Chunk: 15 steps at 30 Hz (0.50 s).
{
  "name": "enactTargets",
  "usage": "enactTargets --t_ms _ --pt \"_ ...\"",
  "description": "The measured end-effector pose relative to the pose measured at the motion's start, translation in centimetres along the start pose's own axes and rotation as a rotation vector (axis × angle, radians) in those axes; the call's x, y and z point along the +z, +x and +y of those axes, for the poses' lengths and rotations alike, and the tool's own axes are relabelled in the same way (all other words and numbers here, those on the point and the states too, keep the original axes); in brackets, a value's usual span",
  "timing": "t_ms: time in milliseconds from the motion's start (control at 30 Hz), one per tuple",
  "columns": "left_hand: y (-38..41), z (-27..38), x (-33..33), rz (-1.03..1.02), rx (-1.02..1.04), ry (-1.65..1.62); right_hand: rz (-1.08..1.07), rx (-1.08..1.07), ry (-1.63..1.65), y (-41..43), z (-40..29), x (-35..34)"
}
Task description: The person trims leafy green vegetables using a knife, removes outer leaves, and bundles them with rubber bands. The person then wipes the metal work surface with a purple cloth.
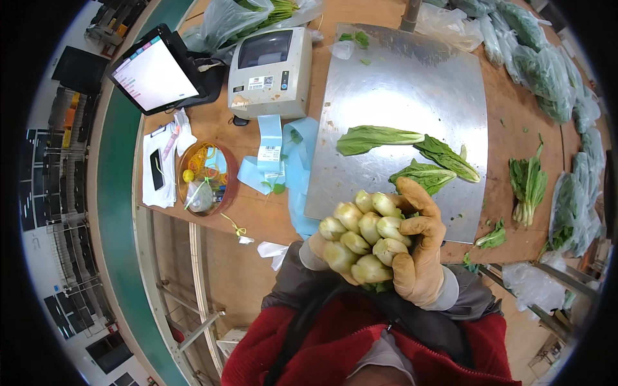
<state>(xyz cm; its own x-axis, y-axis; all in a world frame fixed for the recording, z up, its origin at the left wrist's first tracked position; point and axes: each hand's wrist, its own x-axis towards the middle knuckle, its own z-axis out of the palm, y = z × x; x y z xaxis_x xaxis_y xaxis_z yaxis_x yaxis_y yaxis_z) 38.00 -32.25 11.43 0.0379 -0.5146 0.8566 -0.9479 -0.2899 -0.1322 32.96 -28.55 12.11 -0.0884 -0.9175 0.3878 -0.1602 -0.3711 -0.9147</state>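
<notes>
Between both gloved hands, close to my chest, is a bundle of leafy lettuce-like greens (369,229) with its pale cut stem ends turned up. My right hand (420,241) grips its right side, the tan-coated fingers curled around the stems. On the other side, my left hand (316,251) is mostly hidden behind the bundle, with its glove and cuff showing. Beyond them lies a metal sheet (386,96). On it rest a long pale-green leaf (379,140), a darker leaf (449,158) and another leaf (422,174) nearest my hands.
To the left stand a label printer (270,72) trailing blue label strip (301,169), a lit touchscreen (154,72) and a round tub (233,181) of rubber bands. A small bunch of greens (527,188) lies right; bagged greens (550,72) line the far right edge.
</notes>
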Motion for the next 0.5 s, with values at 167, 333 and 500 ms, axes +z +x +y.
enactTargets --t_ms 167,333,500 --pt "-5.4 -0.6 1.7 -0.126 -0.174 -0.389 -0.012 -0.032 -0.151 0.2 -0.2 0.4" --pt "-2.9 -5.1 6.1 -0.379 -0.121 -1.783 -0.383 0.008 -0.278 4.6 -4.7 -2.1" --pt "-2.6 -5.9 6.6 -0.727 -0.457 -2.265 -0.207 0.319 -0.2 3.8 -5.8 -1.4"
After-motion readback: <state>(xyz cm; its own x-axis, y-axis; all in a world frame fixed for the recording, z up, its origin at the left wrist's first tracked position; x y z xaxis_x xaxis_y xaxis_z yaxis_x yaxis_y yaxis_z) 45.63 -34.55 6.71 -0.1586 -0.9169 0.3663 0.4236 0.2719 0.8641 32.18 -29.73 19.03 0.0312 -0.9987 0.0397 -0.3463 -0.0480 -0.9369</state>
